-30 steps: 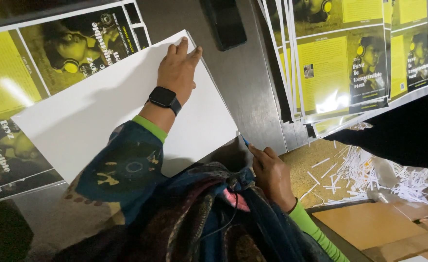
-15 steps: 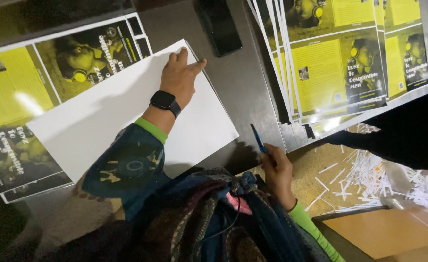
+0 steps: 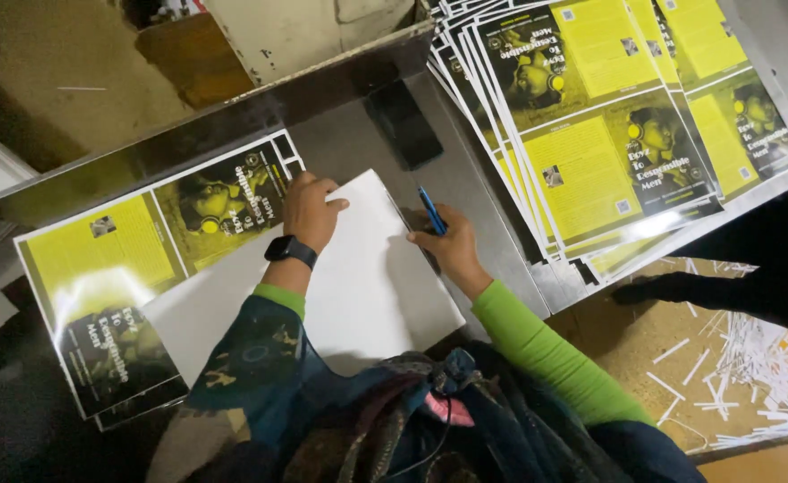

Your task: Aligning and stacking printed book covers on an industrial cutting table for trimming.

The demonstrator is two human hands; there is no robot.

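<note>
Vs 0.5 s ago: right hand has come up from the table edge onto the blank white sheet, blue pen w/ it. Left hand, black watch on wrist, stays at sheet's top edge, fingers curled over it, pressing down. Right fingers pinch the pen by sheet's right edge. Yellow-and-black printed sheets lie under it at left; fanned stack at right on metal table.

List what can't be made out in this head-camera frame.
- Underside of the blank white sheet: faces down, under the left hand.
- Blue pen tip: hidden by the right hand fingers.
- Lower yellow printed sheets in the fanned stack: overlapped.
- Paper strips on the floor: cut off by the right edge.
</note>
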